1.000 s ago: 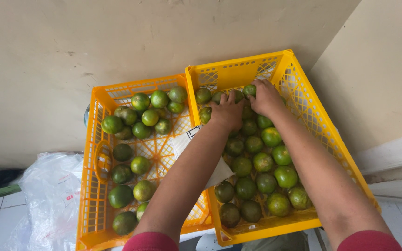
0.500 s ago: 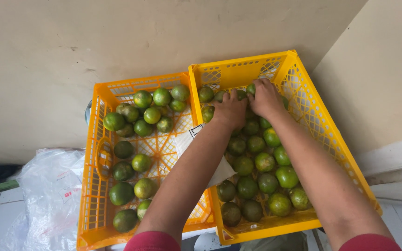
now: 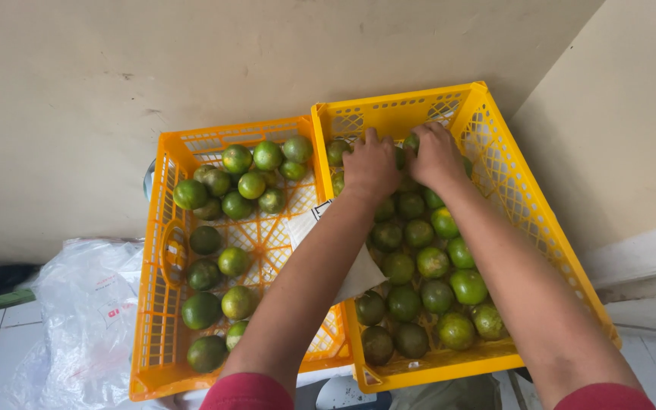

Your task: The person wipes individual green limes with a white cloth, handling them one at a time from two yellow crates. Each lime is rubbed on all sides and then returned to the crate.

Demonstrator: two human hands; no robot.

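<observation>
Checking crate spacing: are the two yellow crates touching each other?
Touching. The head view shows the left crate and right crate pressed wall to wall, no gap visible between them.

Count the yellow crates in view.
2. The left crate stands against the wall; the right crate sits beside it, touching, with both hands inside. No others show.

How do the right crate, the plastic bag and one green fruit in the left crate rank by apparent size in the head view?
1. Right yellow crate
2. White plastic bag, partly cut off, so unsure
3. Green fruit, clearly smallest
</observation>
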